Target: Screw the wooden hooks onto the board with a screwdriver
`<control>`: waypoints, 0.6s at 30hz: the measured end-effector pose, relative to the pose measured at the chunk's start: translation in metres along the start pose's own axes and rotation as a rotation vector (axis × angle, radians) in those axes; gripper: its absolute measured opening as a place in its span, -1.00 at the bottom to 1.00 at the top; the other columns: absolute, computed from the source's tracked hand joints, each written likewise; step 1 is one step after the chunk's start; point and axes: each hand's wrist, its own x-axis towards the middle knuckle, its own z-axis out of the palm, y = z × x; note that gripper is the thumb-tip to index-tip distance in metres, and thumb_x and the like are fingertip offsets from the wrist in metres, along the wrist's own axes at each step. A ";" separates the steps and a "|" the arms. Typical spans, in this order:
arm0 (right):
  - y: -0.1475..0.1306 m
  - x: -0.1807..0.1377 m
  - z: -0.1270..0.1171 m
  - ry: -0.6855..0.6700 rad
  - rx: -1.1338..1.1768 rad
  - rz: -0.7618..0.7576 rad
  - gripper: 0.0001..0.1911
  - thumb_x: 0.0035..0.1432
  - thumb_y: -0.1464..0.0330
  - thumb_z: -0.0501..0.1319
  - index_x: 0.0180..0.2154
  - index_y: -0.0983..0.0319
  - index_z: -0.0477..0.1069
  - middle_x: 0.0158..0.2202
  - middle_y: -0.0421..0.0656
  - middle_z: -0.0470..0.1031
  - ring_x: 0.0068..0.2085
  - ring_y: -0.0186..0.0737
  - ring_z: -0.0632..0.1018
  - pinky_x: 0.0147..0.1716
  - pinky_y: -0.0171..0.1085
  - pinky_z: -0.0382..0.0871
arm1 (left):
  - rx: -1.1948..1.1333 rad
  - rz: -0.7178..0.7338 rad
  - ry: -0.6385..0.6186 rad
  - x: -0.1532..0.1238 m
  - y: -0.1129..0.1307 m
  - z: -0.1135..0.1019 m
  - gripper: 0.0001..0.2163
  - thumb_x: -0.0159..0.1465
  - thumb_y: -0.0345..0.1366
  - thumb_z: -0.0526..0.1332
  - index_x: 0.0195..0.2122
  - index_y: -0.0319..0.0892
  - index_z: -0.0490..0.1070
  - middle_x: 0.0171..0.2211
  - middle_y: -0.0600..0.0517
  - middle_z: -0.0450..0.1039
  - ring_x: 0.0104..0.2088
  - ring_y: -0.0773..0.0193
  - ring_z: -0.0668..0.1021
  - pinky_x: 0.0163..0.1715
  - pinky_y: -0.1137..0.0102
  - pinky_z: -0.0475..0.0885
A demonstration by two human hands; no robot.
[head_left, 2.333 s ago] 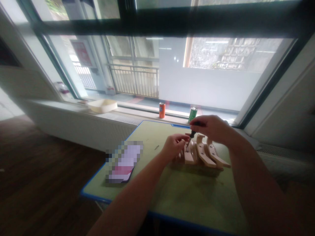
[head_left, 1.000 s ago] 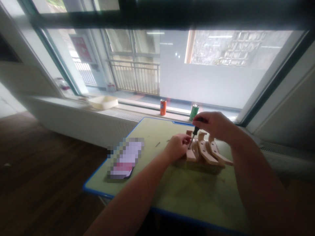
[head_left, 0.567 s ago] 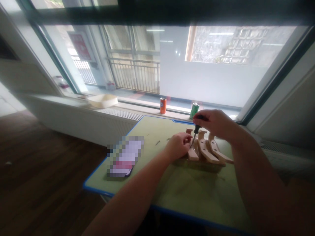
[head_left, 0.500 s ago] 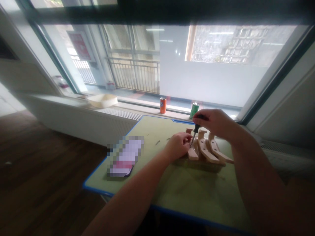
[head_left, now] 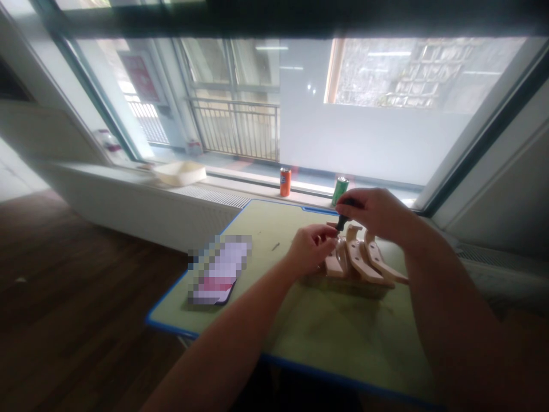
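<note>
A screwdriver (head_left: 343,221) with a black handle stands steeply tilted in my right hand (head_left: 371,207), the fingers wrapped round the top of its handle. My left hand (head_left: 309,247) has its thumb and fingers closed at the screwdriver's shaft, just below the handle. They hide the shaft and its tip. Under both hands several curved wooden hooks (head_left: 362,263) stand side by side on a wooden base (head_left: 389,284). Dark round spots, screws or holes, show on the two right-hand hooks. The leftmost piece is partly covered by my left hand.
A small screw (head_left: 275,246) lies on the green, blue-edged table (head_left: 309,337), right of a phone (head_left: 221,269) with a blurred-out screen. An orange can (head_left: 285,182), a green can (head_left: 340,190) and a cream tray (head_left: 180,173) stand on the window sill.
My left fingers have moved up and right from the wooden piece to the screwdriver's shaft, covering it. My right hand keeps its grip on the handle in nearly the same place.
</note>
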 end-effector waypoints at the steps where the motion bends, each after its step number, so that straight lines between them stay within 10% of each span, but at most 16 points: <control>1: 0.000 0.000 0.000 0.001 -0.002 -0.004 -0.69 0.13 0.15 0.10 -0.29 0.19 0.50 -0.46 -0.19 0.50 -0.50 -0.35 0.41 -0.48 -0.28 0.21 | 0.023 0.009 -0.001 0.000 0.001 0.000 -0.74 0.15 -0.22 0.18 -0.21 -0.27 0.49 -0.34 -0.04 0.50 -0.44 0.38 0.44 -0.46 0.48 0.32; 10: -0.003 -0.001 0.000 0.009 0.019 -0.006 -0.69 0.12 0.15 0.11 -0.28 0.19 0.50 -0.43 -0.19 0.51 -0.49 -0.36 0.43 -0.48 -0.30 0.22 | -0.017 0.018 -0.027 0.002 -0.002 0.000 -0.74 0.19 -0.22 0.11 -0.28 -0.26 0.50 -0.37 -0.02 0.50 -0.41 0.37 0.45 -0.42 0.47 0.33; 18: 0.000 -0.001 0.000 0.009 -0.012 -0.015 -0.68 0.13 0.15 0.10 -0.26 0.19 0.50 -0.43 -0.19 0.51 -0.49 -0.34 0.42 -0.49 -0.29 0.20 | -0.021 -0.119 -0.319 0.004 -0.007 -0.022 -0.76 0.02 -0.36 0.20 -0.26 -0.26 0.50 -0.47 0.06 0.44 -0.53 0.45 0.39 -0.57 0.54 0.25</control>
